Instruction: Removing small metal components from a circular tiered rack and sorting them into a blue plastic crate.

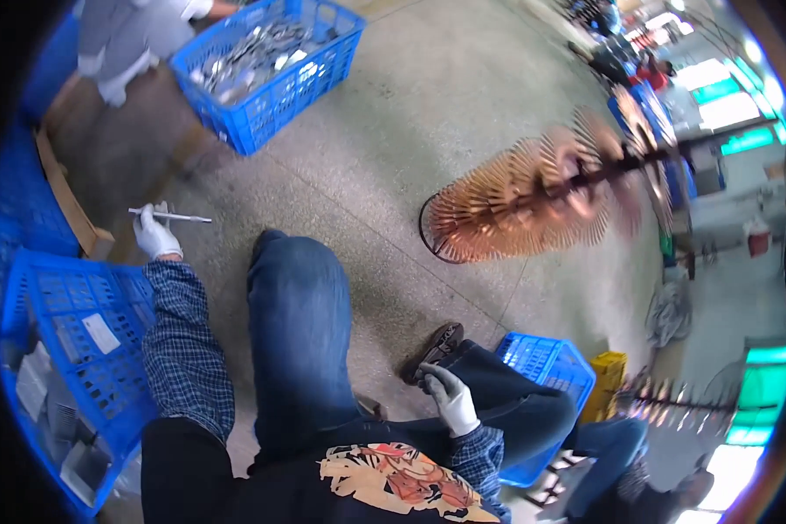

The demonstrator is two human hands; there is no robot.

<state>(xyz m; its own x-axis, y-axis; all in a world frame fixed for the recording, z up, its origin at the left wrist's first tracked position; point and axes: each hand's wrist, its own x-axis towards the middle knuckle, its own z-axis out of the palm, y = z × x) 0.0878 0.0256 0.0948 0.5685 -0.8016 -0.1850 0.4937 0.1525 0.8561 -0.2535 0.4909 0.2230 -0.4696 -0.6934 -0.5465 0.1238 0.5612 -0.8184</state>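
The person sits low over a concrete floor (393, 157), legs in blue jeans stretched out ahead. The left hand (155, 234), in a white glove, is closed around a thin metal rod (173, 216) that sticks out to the right, level above the floor. The right hand (448, 397), also gloved in white, lies on the right knee with its fingers curled; whether it grips anything cannot be told.

At the near left stands a blue plastic crate (87, 349) with lattice walls, holding flat grey pieces and a white slip of paper. A second blue crate (266, 70) sits far left of centre, heaped with shiny metal parts; another person in light clothing (122, 44) stands just beside it. A third blue crate (546, 367) rests near the right knee, its contents hidden.

To the far right a rack of copper-coloured rods (533, 196) fans out above a dark ring. Between the far crate, the rack and the legs, the floor lies open. A cardboard edge (70, 201) borders the left side.
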